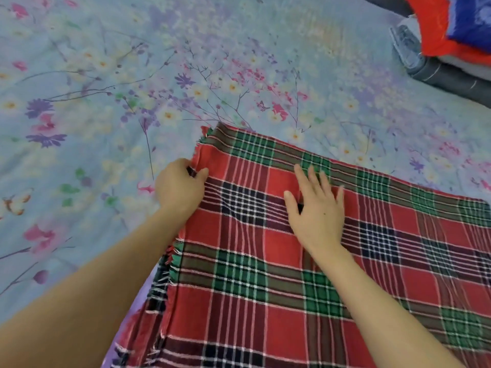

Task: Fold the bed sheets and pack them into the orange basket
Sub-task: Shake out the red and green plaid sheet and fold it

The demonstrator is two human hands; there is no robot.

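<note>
The left hand [179, 187] pinches the frayed edge of the red, green and black plaid sheet [265, 301], fingertips out of sight. The right hand [316, 208] presses flat on it, fingers spread. The sheet lies on a pale blue floral bedspread [106, 88], cut off below and rightward. A blurred red, blue and grey cloth pile [451, 41] is cropped top right.

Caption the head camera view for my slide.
Left hand pinches the plaid sheet at its edge; right hand presses it flat.

Left of and beyond my plaid sheet [292, 301] the floral bedspread [106, 88] lies flat, free for reaching; stacked cloths [438, 41] crowd the far right corner.
</note>
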